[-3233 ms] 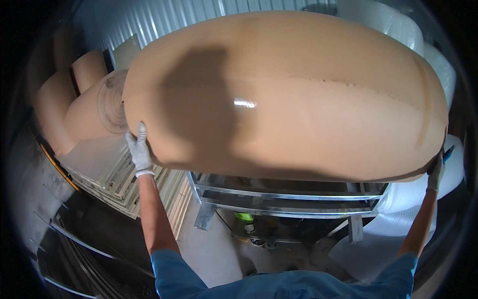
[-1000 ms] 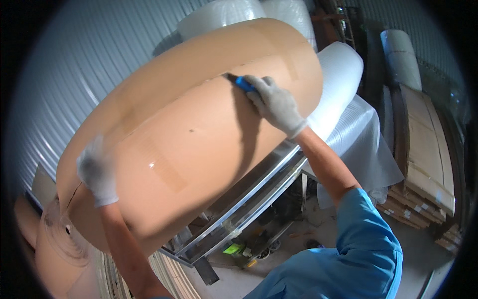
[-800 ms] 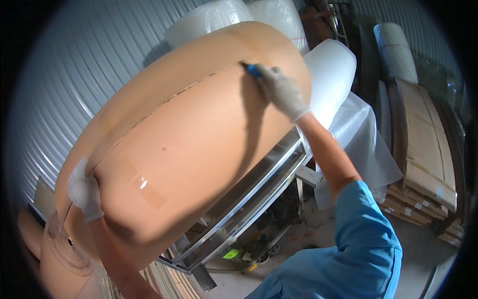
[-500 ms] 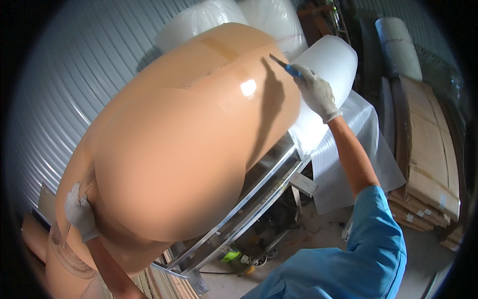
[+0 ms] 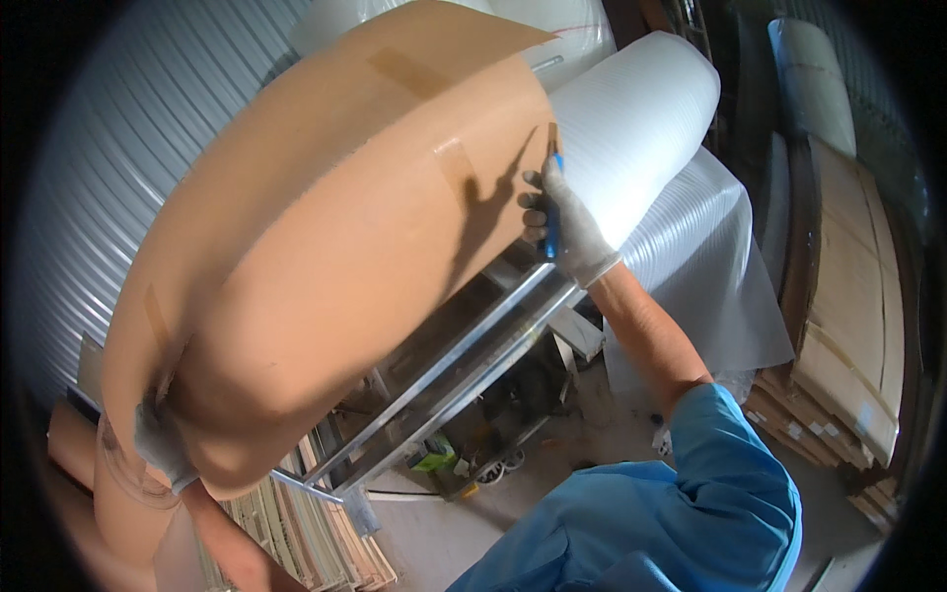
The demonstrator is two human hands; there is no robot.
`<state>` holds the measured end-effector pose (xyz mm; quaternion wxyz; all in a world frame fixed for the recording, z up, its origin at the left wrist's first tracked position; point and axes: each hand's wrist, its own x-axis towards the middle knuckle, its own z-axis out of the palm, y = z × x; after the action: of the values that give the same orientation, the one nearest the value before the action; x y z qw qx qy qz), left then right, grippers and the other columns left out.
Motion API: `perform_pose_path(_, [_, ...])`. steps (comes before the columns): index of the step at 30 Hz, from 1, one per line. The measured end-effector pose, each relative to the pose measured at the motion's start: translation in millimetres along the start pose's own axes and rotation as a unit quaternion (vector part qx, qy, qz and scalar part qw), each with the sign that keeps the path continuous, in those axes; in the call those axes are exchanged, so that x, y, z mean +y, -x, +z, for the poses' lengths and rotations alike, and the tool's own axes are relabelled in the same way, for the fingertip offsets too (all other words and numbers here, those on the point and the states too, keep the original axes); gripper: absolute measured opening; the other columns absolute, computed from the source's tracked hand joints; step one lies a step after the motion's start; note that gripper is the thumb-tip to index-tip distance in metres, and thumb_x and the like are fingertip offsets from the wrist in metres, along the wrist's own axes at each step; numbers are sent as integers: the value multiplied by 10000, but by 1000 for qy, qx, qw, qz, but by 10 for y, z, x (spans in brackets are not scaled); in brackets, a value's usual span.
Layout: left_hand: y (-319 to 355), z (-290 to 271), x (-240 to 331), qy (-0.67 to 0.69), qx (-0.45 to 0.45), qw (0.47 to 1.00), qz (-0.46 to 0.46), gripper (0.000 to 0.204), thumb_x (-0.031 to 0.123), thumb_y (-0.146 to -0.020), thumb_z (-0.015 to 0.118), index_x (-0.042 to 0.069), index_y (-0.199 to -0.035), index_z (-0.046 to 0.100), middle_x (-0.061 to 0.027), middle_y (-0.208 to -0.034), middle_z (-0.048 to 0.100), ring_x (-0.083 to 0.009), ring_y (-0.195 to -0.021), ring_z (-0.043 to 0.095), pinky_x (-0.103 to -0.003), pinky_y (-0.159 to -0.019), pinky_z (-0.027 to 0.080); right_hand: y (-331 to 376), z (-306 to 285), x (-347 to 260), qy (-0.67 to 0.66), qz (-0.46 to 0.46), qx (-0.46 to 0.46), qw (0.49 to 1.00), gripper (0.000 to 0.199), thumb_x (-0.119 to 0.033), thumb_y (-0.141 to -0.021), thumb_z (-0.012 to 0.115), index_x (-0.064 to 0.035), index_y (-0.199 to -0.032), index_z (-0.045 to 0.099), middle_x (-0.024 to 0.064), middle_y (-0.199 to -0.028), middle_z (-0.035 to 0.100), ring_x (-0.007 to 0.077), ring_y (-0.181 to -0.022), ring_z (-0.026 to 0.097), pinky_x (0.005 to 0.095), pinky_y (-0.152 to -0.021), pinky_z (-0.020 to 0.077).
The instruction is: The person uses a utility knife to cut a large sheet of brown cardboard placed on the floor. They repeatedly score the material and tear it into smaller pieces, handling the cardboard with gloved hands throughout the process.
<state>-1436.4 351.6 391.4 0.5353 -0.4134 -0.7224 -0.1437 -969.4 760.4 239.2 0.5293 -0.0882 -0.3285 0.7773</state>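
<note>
A large roll of smooth tan-brown sheet (image 5: 326, 266) lies slantwise across the view. Its outer layer has a loose edge running lengthwise, standing away from the layer beneath at the far end. In a pale glove, my right hand (image 5: 577, 232) is closed around a blue-handled utility knife (image 5: 551, 222) beside the roll's far right end, blade upward. At the near left end, my gloved left hand (image 5: 163, 449) grips the brown sheet's edge; its fingertips are partly hidden in shadow. Strips of brown tape (image 5: 409, 74) stick to the sheet.
Beneath the roll runs a metal frame (image 5: 434, 385). A white foam roll (image 5: 641, 123) lies beyond my right hand, its loose sheet hanging down. Flattened cardboard (image 5: 848, 296) is stacked at the right, panel strips (image 5: 296, 533) below. Corrugated metal wall (image 5: 187, 109) rises at the left.
My right hand has come down and nearer with the knife, whose blade has turned upward. The outer sheet has parted from the roll along its edge. My left hand has shifted slightly lower.
</note>
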Motion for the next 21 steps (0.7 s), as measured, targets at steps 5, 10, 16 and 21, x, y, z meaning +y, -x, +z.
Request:
perform_pose_path(5, [724,-479,269,-41,-61,996,57,248,169,-888,545,99,-1095,663,-138,-985,670,-342,-858,639,-426,-743,504,501,198,257,-23,-19,-86,996,703,-643,-831,563,-60,-1204,438,66,-925,495,91,-655,435,201,-552,405])
perform_pose_path(10, [1465,-687,442,-64,-35,993,92,314,118,-829,560,132,-1130,645,-130,-1015,659,-354,-864,626,-451,-732,500,923,483,600,-118,-1,-123,985,549,-631,-833,573,-106,-988,530,46,-869,551,137,-657,476,263,-565,428])
perform_pose_path(16, [2603,-1294,832,0,-58,996,71,438,48,-720,564,139,-1143,633,-119,-1010,655,-331,-893,622,-443,-805,489,1782,262,817,-79,-44,-119,989,399,-383,-899,602,-66,-1137,550,99,-1080,604,242,-960,585,403,-826,499])
perform_pose_path(21, [3018,-1997,1203,-20,-137,989,55,345,103,-680,589,133,-1022,627,-78,-947,634,-281,-829,604,-421,-695,474,2942,-58,642,-108,87,-102,985,834,-658,-760,622,-67,-1320,439,118,-1142,584,264,-1029,572,396,-813,519])
